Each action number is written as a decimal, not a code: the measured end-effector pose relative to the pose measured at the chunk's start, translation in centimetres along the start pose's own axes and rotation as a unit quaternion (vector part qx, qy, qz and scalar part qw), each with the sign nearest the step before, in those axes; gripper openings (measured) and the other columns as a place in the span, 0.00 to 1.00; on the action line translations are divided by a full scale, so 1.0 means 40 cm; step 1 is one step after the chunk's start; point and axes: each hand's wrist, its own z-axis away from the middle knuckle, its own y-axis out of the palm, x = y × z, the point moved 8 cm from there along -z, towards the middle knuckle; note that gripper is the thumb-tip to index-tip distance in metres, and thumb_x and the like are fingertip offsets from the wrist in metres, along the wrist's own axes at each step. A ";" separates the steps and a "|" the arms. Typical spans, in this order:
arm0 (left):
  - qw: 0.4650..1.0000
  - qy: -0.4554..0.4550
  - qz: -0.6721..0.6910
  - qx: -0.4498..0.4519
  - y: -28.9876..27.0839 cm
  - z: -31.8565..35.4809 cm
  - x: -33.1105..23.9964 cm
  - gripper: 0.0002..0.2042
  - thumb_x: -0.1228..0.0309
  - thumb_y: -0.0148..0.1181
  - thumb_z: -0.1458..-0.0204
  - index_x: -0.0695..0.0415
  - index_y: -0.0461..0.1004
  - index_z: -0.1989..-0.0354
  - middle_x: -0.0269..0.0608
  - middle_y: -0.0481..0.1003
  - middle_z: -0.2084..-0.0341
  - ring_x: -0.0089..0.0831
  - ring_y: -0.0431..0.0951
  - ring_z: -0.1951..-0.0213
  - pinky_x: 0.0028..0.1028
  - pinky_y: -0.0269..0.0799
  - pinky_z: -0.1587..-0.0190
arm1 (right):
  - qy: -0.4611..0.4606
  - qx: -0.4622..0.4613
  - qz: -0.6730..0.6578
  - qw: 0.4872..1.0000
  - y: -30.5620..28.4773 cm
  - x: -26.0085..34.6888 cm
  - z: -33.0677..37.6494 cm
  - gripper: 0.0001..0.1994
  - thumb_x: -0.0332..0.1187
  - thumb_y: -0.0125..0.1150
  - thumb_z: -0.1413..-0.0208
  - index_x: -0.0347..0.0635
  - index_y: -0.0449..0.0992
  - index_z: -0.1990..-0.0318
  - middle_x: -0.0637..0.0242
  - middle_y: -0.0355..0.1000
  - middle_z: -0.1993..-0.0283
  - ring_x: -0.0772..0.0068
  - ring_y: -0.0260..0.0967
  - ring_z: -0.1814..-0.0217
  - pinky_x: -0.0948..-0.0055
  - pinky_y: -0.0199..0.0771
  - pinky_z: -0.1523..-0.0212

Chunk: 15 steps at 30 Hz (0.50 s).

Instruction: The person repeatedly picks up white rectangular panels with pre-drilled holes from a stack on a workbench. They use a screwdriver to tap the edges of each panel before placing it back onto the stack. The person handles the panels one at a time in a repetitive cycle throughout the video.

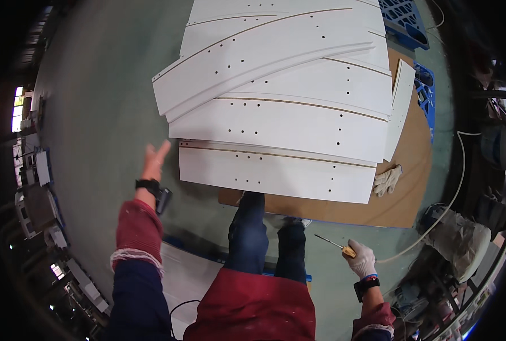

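Observation:
My bare left hand reaches out beside the left end of the white panels, its fingers apart and holding nothing. A black strap with a dark device circles that wrist. At the lower right, my right hand wears a pale work glove and is closed around the yellow handle of a screwdriver. The thin metal shaft points up and left, apart from the panels. Nearest to my legs lies a white panel with small drilled holes and a brown groove; several similar white panels overlap beyond it, one lying slantwise.
The panels lie on a brown board, with an off-white glove at its right side. Blue plastic pallets show at the right. A pale hose curves across the green floor. Plastic-wrapped stuff stands at right.

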 end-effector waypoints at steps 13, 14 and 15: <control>0.966 -0.113 0.036 0.232 0.148 0.244 0.252 0.28 0.63 0.70 0.57 0.64 0.68 0.50 0.37 0.75 0.64 0.27 0.75 0.64 0.27 0.70 0.70 | -0.008 -0.077 0.021 0.997 -0.066 -0.005 0.047 0.18 0.41 0.67 0.56 0.54 0.72 0.57 0.58 0.72 0.64 0.49 0.71 0.64 0.56 0.72 0.66; 0.956 -0.109 0.126 0.240 0.133 0.278 0.253 0.26 0.65 0.67 0.54 0.64 0.67 0.49 0.38 0.75 0.63 0.29 0.76 0.62 0.29 0.71 0.65 | -0.047 -0.104 0.015 0.993 -0.091 0.022 0.057 0.19 0.40 0.67 0.57 0.54 0.73 0.55 0.57 0.72 0.63 0.50 0.71 0.64 0.56 0.73 0.65; 0.943 -0.118 0.204 0.237 0.115 0.313 0.260 0.24 0.68 0.65 0.52 0.65 0.66 0.48 0.39 0.75 0.61 0.31 0.76 0.60 0.30 0.72 0.61 | -0.075 -0.112 0.017 0.991 -0.107 0.049 0.072 0.20 0.40 0.67 0.57 0.55 0.73 0.53 0.57 0.72 0.62 0.50 0.72 0.64 0.57 0.73 0.64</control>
